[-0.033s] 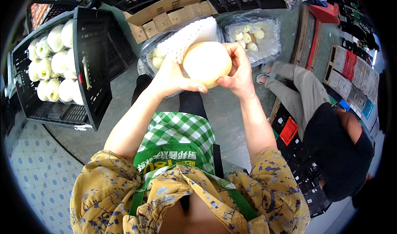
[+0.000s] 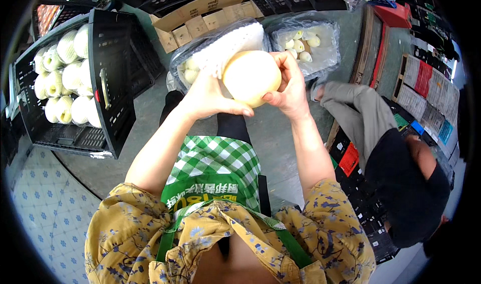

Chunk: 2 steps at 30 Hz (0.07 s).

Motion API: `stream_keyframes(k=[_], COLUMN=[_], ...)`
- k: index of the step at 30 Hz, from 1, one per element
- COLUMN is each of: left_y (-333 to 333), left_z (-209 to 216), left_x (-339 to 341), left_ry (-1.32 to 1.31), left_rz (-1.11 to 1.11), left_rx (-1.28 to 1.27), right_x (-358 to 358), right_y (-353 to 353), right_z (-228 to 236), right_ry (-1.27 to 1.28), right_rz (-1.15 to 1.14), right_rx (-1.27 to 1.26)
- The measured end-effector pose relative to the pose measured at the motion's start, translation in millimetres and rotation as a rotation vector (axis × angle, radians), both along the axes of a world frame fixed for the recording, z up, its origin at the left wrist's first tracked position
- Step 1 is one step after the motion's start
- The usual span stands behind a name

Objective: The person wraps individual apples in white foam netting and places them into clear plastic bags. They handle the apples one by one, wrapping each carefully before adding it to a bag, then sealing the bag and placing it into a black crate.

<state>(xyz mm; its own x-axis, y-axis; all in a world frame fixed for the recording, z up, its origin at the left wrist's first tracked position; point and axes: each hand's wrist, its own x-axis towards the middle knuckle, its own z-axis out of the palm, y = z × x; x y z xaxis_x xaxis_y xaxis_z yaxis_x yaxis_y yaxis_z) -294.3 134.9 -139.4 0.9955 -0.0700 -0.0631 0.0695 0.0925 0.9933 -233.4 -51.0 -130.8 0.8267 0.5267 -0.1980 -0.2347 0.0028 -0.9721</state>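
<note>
A large, round, pale yellow melon [image 2: 252, 78] is held up between my two hands in the middle of the view. My left hand [image 2: 213, 94] is closed around its left side, the thumb lying along the underside. My right hand [image 2: 289, 86] grips the right side, with fingertips behind and the thumb on the near face. Against the melon's upper left lies a white foam net sleeve [image 2: 233, 39], its lower end reaching my left fingers. How far the sleeve covers the back of the melon is hidden.
Behind my hands stand plastic-lined boxes; one liner [image 2: 328, 43] holds several pale fruits [image 2: 299, 47]. At left, a black crate [image 2: 117, 78] holds net-wrapped fruits [image 2: 70, 78]. A cardboard box [image 2: 168, 38] stands at the back. A person in dark clothing [image 2: 408, 188] is at right.
The melon and my hands have shifted very slightly to the right, grip unchanged. The person at right has moved their legs and leaned a little.
</note>
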Motion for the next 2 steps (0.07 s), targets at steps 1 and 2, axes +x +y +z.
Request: stream_keyframes(k=[1, 2], left_y=[1.7, 3.1], left_z=[4.8, 10.0], left_x=[2.5, 5.2], left_ry=[-0.064, -0.128], left_rz=[-0.027, -0.056], left_rx=[0.129, 0.260], right_x=[1.7, 1.6], right_y=[-3.3, -3.9], right_z=[0.9, 1.3], right_ry=[0.011, 0.010], right_rz=[0.013, 0.011], right_rx=[-0.020, -0.019])
